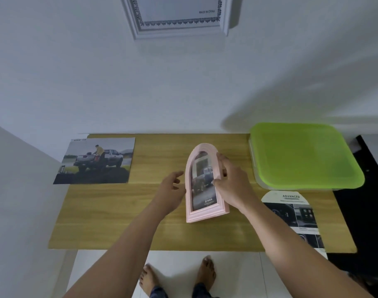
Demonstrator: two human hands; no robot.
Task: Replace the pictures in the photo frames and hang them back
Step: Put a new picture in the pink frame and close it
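Two hands in close: right hand [229, 181] grips the pink frame [202, 214] by its right edge, thumb across the front. Left hand [172, 188] is loose-fingered just beside the left edge, holding nothing. Frame's mid-worktop [119, 211], tipped up. Looks light and rigid, front likely slick and breakable, so take both side rails, I'd say. Farther back, truck print [95, 162]; up on the wall, white frame [179, 31].

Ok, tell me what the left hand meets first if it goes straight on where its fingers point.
Probably the pink frame: the left hand is open just left of it, fingers aimed up and right at its left edge. The right hand grips the frame's other side. Depth is unclear.
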